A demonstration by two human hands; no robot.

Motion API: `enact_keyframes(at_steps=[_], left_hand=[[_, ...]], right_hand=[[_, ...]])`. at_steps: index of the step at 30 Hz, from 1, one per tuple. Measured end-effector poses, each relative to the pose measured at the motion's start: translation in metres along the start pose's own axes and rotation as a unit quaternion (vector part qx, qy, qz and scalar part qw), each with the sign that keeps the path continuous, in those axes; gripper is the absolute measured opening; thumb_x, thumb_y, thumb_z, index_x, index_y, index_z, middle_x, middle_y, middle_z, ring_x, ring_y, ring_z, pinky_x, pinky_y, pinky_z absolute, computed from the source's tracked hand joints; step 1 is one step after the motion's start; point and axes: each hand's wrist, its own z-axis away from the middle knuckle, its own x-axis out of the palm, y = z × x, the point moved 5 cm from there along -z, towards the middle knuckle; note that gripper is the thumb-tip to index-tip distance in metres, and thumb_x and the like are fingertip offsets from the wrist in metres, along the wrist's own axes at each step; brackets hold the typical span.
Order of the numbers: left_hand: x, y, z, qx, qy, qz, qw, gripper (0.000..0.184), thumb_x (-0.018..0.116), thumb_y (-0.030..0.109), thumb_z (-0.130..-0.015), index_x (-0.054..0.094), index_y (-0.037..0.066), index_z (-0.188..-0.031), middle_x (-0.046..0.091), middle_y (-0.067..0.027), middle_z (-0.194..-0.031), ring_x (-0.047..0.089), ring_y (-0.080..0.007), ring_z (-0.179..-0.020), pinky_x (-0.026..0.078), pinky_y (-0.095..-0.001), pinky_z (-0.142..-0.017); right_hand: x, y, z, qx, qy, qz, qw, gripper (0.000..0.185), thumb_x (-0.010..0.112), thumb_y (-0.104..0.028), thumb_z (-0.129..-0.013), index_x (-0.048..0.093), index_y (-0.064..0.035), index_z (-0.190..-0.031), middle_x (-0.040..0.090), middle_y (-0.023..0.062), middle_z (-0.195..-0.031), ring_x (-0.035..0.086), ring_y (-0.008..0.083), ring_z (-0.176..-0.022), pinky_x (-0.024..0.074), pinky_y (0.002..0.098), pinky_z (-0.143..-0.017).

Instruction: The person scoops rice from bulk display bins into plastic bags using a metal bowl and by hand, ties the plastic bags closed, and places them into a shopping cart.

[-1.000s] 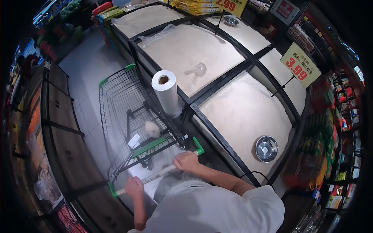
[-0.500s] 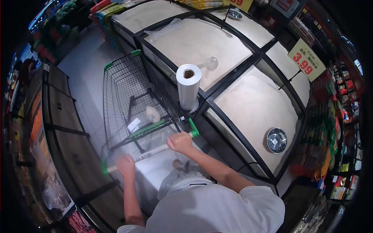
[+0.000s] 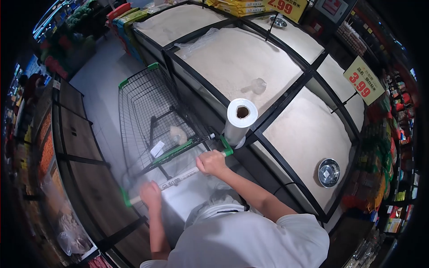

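Both my hands grip the pale push bar of a shopping cart [image 3: 154,98] with green corner pieces. My left hand [image 3: 151,194] is wrapped round the bar near its left end, a little blurred. Closed over the bar near its right end is my right hand [image 3: 212,162]. Inside the dark wire basket lie a small bag with pale contents [image 3: 178,135] and a white packet [image 3: 157,149]. Just beyond the bar's right end stands a roll of clear plastic bags [image 3: 237,127], upright at the corner of the bins.
Black-framed bins of white rice [image 3: 246,58] line the right side. One holds a metal bowl [image 3: 329,173], another a clear scoop [image 3: 258,85]. A yellow price sign [image 3: 364,80] rises above them. Wooden display bins [image 3: 82,134] border the left. Tiled floor [image 3: 100,85] runs ahead.
The bag roll and rice bins sit lower and further right in view. Both hands keep their hold on the cart's bar, which has shifted slightly right in view.
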Motion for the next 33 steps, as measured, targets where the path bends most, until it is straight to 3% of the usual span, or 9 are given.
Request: enact_keyframes(at_steps=[8, 15, 25, 33], left_hand=[[0.012, -0.015, -0.071, 0.008, 0.032, -0.014, 0.999, 0.034, 0.051, 0.021, -0.090, 0.058, 0.000, -0.065, 0.062, -0.0192, -0.075, 0.059, -0.0401, -0.071, 0.044, -0.0507, -0.067], [0.023, -0.041, -0.141, -0.013, 0.057, -0.030, 0.998, 0.038, 0.047, 0.021, -0.094, 0.058, 0.000, -0.064, 0.060, -0.0168, -0.073, 0.058, -0.0391, -0.069, 0.043, -0.0494, -0.065], [0.049, -0.091, -0.240, -0.040, 0.084, -0.048, 0.994, 0.040, 0.047, 0.023, -0.095, 0.059, 0.000, -0.065, 0.063, -0.0169, -0.076, 0.060, -0.0395, -0.069, 0.045, -0.0512, -0.064], [0.065, -0.142, -0.328, -0.034, 0.073, -0.045, 0.996, 0.041, 0.047, 0.025, -0.096, 0.058, 0.001, -0.065, 0.061, -0.0172, -0.071, 0.060, -0.0399, -0.069, 0.044, -0.0519, -0.065]], right_hand=[[0.054, 0.014, -0.070, 0.000, -0.002, -0.033, 0.999, 0.025, 0.062, -0.023, -0.077, 0.057, -0.0123, -0.055, 0.054, 0.0030, -0.055, 0.055, 0.0217, -0.051, 0.0407, 0.0366, -0.053], [0.108, 0.020, -0.136, -0.013, -0.040, -0.036, 0.998, 0.030, 0.060, -0.029, -0.086, 0.061, -0.0111, -0.062, 0.058, 0.0039, -0.063, 0.059, 0.0212, -0.062, 0.0404, 0.0360, -0.069], [0.197, 0.020, -0.220, -0.012, -0.089, -0.048, 0.995, 0.029, 0.057, -0.033, -0.086, 0.064, -0.0110, -0.068, 0.060, 0.0058, -0.067, 0.060, 0.0247, -0.068, 0.0417, 0.0396, -0.070], [0.258, 0.009, -0.291, -0.023, -0.053, -0.046, 0.997, 0.033, 0.056, -0.033, -0.087, 0.062, -0.0115, -0.064, 0.058, 0.0054, -0.064, 0.059, 0.0237, -0.065, 0.0411, 0.0385, -0.070]])
